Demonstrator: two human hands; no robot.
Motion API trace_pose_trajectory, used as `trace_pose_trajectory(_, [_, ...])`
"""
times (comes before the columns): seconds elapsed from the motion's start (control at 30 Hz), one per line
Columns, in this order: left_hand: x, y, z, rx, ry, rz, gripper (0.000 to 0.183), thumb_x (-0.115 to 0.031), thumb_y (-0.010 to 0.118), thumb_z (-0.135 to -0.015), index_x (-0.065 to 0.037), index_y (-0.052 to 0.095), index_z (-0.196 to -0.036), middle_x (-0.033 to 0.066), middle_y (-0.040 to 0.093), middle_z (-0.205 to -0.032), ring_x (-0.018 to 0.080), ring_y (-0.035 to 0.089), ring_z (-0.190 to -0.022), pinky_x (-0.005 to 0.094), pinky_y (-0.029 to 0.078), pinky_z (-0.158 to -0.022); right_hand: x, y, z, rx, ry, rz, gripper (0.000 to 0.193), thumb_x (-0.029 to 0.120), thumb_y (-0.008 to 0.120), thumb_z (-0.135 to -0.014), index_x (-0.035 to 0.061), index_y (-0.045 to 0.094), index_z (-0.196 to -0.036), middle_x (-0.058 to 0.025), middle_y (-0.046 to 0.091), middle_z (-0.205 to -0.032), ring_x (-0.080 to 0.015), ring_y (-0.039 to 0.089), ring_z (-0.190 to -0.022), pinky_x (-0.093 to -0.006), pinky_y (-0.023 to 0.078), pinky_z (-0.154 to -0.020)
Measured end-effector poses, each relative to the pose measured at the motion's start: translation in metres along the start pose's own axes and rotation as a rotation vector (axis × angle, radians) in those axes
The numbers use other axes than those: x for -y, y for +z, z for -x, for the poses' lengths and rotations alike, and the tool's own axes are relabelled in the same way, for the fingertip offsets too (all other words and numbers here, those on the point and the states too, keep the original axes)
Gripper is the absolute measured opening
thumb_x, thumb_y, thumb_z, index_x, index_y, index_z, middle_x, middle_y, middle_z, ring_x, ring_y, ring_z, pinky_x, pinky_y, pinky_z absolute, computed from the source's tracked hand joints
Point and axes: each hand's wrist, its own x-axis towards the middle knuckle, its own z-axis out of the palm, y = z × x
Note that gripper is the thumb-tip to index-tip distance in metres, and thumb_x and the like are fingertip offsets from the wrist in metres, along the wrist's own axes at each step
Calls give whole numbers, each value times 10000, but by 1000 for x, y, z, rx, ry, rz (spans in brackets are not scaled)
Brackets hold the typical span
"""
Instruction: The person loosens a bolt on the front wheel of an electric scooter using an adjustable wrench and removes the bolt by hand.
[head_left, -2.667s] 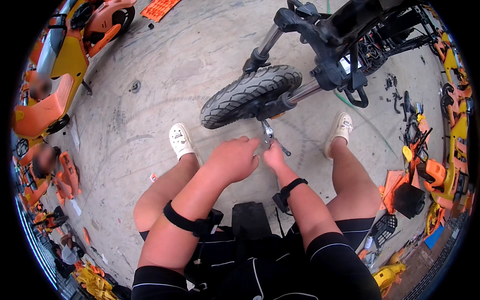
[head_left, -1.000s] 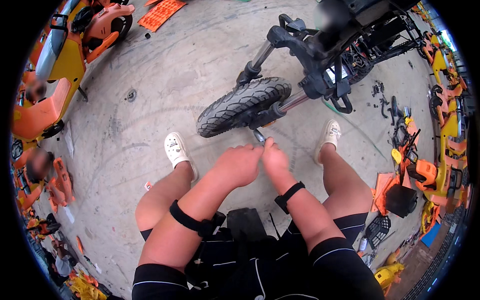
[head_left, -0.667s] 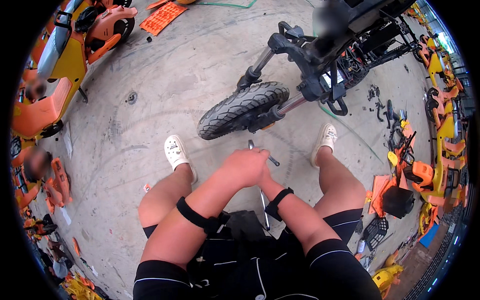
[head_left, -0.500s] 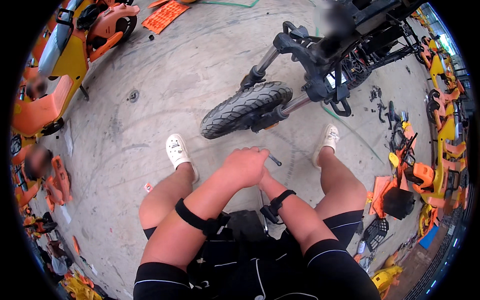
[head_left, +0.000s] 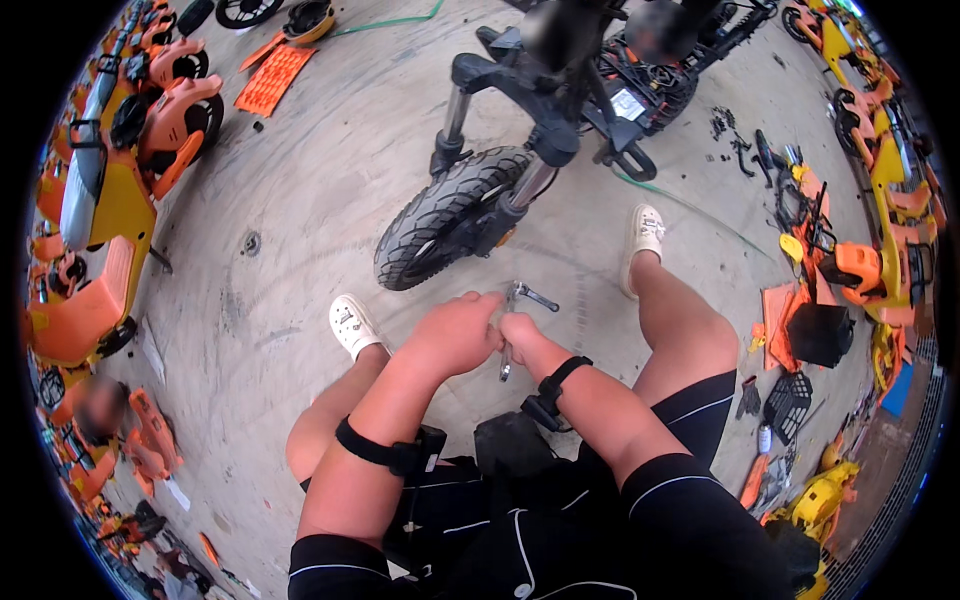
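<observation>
My right hand (head_left: pixel 522 338) is closed around a metal wrench (head_left: pixel 505 371), whose lower end sticks out below the fist. Above the hand a second dark metal arm, a handle-like tool (head_left: pixel 539 297), slants off to the right; whether the two pieces are joined I cannot tell. Pressed close to its left is my left hand (head_left: pixel 458 335), fingers curled, and what lies inside them is hidden. Just ahead of both hands stands the treaded front wheel (head_left: pixel 440 225) of a stripped motor scooter, under its black fork (head_left: pixel 520 105).
Yellow and orange scooters (head_left: pixel 115 210) line the left, with more (head_left: pixel 890 200) along the right. Loose orange panels (head_left: pixel 780 320), a black crate (head_left: pixel 787 405) and dark parts litter the floor at right. An orange textured mat (head_left: pixel 275 82) lies far left. My white clogs (head_left: pixel 352 325) flank the wheel.
My hands have come slightly apart, and more of the metal tool shows above and below the right fist. The view has shifted, so the scooter front appears further left.
</observation>
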Motion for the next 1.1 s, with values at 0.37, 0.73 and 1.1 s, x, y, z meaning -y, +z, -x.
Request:
trace_pose_trajectory(0.37, [25,15,-6,5,-88,-57,504,-194,624,-895,-64,573,-1380,215,656,-1278,370,647,-1155,428,524,-976,-3,21,37,105,101,-350,49,60,583,-874,23,574,-904,-109,566,-781,-227,556,-613,-387,456,-517])
trace_pose_trajectory(0.73, [42,38,-29,-1,-309,-64,470,-278,618,-936,-44,599,-1344,180,730,-1089,360,712,-985,411,552,-868,-38,24,-21,143,161,-382,211,157,666,-883,19,592,-1024,-98,600,-884,-238,600,-750,-447,504,-614])
trace_pose_trajectory(1.1, [64,78,-42,268,-829,620,363,-293,639,-989,16,637,-1179,69,672,-822,125,635,-595,245,453,-481,26,13,-10,311,248,-305,370,302,615,-941,10,584,-1166,-180,659,-1038,-356,689,-949,-527,591,-810])
